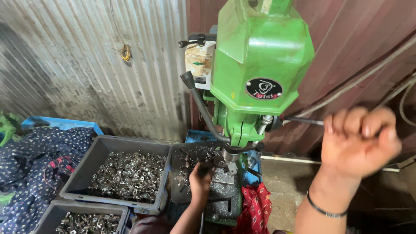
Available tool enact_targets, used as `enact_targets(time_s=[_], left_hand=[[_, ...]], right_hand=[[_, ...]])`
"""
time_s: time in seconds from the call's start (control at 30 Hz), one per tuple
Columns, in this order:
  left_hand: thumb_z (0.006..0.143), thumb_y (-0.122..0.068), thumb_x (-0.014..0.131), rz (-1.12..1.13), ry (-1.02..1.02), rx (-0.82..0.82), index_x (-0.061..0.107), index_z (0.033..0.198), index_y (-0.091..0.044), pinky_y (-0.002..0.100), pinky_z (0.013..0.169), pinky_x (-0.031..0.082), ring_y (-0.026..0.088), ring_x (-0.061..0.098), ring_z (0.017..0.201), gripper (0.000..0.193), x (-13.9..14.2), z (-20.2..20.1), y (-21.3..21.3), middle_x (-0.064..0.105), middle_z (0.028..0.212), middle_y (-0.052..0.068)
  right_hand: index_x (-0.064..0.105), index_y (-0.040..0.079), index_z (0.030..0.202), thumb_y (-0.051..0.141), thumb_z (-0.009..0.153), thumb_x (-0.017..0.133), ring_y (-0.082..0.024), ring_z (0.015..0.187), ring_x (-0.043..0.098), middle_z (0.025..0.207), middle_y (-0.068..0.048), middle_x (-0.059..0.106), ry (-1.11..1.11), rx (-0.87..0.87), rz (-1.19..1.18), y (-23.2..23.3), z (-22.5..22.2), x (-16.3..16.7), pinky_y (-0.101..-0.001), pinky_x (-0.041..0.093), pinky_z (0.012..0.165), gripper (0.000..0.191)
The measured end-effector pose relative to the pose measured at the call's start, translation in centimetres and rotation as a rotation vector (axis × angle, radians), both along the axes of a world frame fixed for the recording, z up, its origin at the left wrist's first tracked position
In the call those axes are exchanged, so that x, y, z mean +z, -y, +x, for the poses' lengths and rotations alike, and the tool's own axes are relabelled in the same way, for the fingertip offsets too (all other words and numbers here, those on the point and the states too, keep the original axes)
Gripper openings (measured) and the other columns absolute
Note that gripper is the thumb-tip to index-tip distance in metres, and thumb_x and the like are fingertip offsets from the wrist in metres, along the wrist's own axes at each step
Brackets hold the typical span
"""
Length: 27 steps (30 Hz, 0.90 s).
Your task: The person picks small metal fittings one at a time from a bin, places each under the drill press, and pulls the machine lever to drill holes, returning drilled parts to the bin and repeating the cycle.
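Observation:
A green drill press [260, 56] stands in front of me. My left hand [200, 180] rests on its metal table [223, 195], fingers curled around a small metal part just left of the chuck [231, 155]; the part is mostly hidden by the fingers. My right hand [359, 141], with a thin bracelet at the wrist, is closed in a fist around the end of the feed lever [303, 121], which sticks out from the right side of the press head. Another black lever [200, 108] curves up on the left side.
A grey tray [97, 149] of several small metal fittings sits to the left, with another tray [56, 212] below it and a third [177, 151] behind the drill table. Blue patterned cloth [34, 160] lies far left, red cloth [256, 208] by the base. A corrugated metal wall [86, 65] stands behind.

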State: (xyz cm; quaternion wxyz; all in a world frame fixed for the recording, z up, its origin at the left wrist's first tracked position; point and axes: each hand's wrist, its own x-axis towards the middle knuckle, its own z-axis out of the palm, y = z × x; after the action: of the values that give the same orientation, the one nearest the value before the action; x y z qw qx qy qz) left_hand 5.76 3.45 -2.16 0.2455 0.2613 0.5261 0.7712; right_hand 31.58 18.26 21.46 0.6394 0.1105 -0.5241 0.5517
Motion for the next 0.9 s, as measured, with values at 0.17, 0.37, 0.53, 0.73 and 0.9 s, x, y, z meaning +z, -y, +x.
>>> enact_targets(time_s=[0.17, 0.37, 0.53, 0.73, 0.9], left_hand=[[0.074, -0.007, 0.081, -0.308, -0.735, 0.277, 0.077, 0.093, -0.013, 0.046, 0.100, 0.043, 0.032, 0.061, 0.111, 0.020, 0.8, -2.0, -0.6, 0.074, 0.103, 0.005], [0.075, -0.013, 0.078, -0.374, -0.891, 0.230, 0.074, 0.099, -0.013, 0.049, 0.100, 0.041, 0.036, 0.054, 0.121, 0.024, 1.7, -3.3, -0.2, 0.068, 0.115, 0.007], [0.075, -0.014, 0.078, -0.323, -0.910, 0.179, 0.075, 0.099, -0.013, 0.050, 0.100, 0.040, 0.037, 0.054, 0.120, 0.025, 2.0, -3.3, 0.6, 0.068, 0.119, 0.008], [0.085, -0.013, 0.069, -0.209, -0.749, 0.382, 0.064, 0.123, -0.007, 0.048, 0.097, 0.045, 0.040, 0.058, 0.115, 0.039, 2.3, -4.2, 1.6, 0.065, 0.120, 0.017], [0.100, -0.027, 0.066, -0.543, -0.692, 0.127, 0.068, 0.106, -0.008, 0.048, 0.072, 0.051, 0.039, 0.068, 0.081, 0.021, 2.6, -3.3, 0.4, 0.071, 0.085, 0.015]], right_hand=[[0.042, 0.012, 0.075, 0.040, 0.101, 0.052, -0.016, 0.061, 0.034, 0.060, -0.002, 0.038, -0.084, -0.006, 0.147, 2.9, 1.1, -6.2, -0.0334, 0.037, 0.067, 0.039], [0.041, 0.011, 0.074, 0.036, 0.100, 0.047, -0.016, 0.063, 0.035, 0.061, -0.002, 0.042, -0.131, -0.003, 0.194, 2.4, 1.4, -9.2, -0.0343, 0.041, 0.074, 0.037], [0.039, 0.011, 0.075, 0.037, 0.100, 0.047, -0.016, 0.063, 0.035, 0.060, -0.002, 0.041, -0.122, -0.003, 0.197, 2.1, 1.7, -9.6, -0.0351, 0.040, 0.076, 0.037], [0.038, 0.015, 0.077, 0.046, 0.101, 0.047, -0.014, 0.055, 0.031, 0.056, 0.000, 0.035, -0.089, -0.132, 0.198, 1.5, 0.7, -6.3, -0.0325, 0.039, 0.062, 0.040], [0.040, 0.014, 0.088, 0.049, 0.111, 0.049, -0.010, 0.055, 0.027, 0.061, 0.003, 0.030, 0.001, -0.049, -0.038, -3.4, -2.1, 2.9, -0.0263, 0.027, 0.056, 0.043]])
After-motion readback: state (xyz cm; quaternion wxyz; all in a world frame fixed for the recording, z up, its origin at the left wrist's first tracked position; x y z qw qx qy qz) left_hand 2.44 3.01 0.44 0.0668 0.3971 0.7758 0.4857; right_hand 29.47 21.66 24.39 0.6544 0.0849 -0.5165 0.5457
